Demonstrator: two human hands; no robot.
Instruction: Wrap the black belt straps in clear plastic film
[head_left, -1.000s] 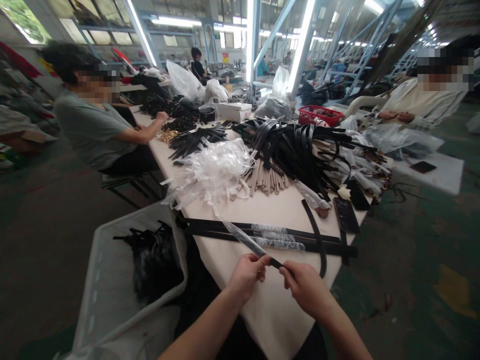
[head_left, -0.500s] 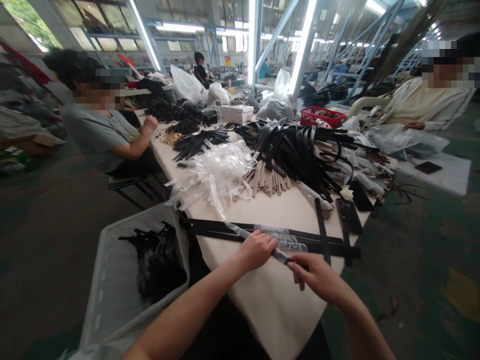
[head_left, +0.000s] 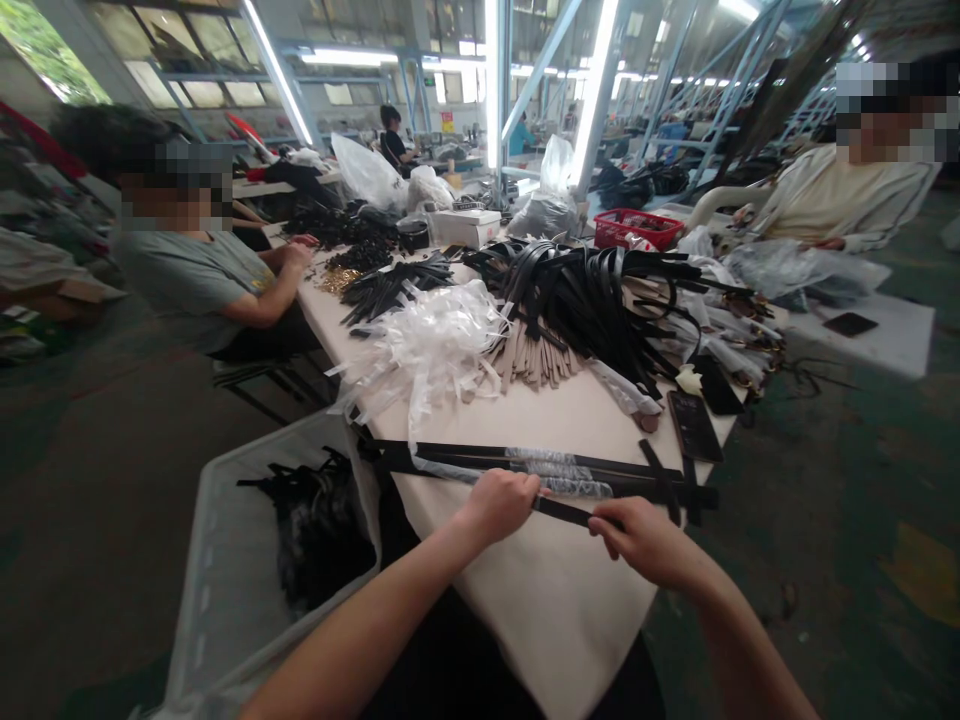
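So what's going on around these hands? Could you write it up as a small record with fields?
Left hand: closed on a black strap, a translucent plastic strip trailing from it
Right hand: pinching the same strap
Just beyond: flat black straps, partly plastic-wrapped
Farther back: white plastic pile, strap heap
Table's right edge: smartphone
Floor, left: pale plastic bin holding black items

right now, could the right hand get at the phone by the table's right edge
Probably yes: the phone lies uncovered beyond the black straps, though the right hand would first need to release the strap it holds.
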